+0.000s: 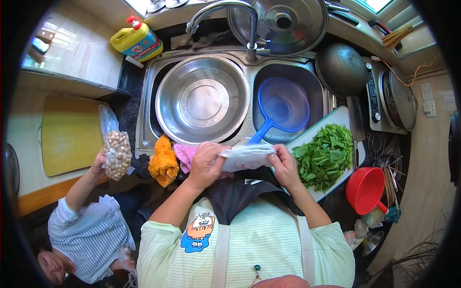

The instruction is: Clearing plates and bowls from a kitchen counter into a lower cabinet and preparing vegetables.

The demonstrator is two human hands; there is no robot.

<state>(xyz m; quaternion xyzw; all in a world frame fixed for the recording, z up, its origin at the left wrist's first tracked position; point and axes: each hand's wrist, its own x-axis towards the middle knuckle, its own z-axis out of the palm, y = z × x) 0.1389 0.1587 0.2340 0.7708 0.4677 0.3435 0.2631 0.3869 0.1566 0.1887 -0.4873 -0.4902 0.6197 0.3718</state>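
Between my two hands a folded white plastic bag [246,157] with red print is stretched in front of the sink. My left hand [208,162] pinches its left end, and my right hand [285,166] grips the right end. Beyond them a large stainless steel basin [169,104] sits in the left sink bowl. A blue plastic strainer [284,104] with a handle lies in the right bowl. Chopped leafy greens [324,156] are heaped on a white cutting board [322,124] near my right hand. A cleaver [354,118] rests along the board's far edge.
At left, another person [90,237] holds up a plastic bag of small round brownish items [118,154]. Orange cloth [164,162] and pink cloth [184,156] hang by the sink's front. A faucet [251,32] arches behind; a red plastic scoop [365,190] stands right.
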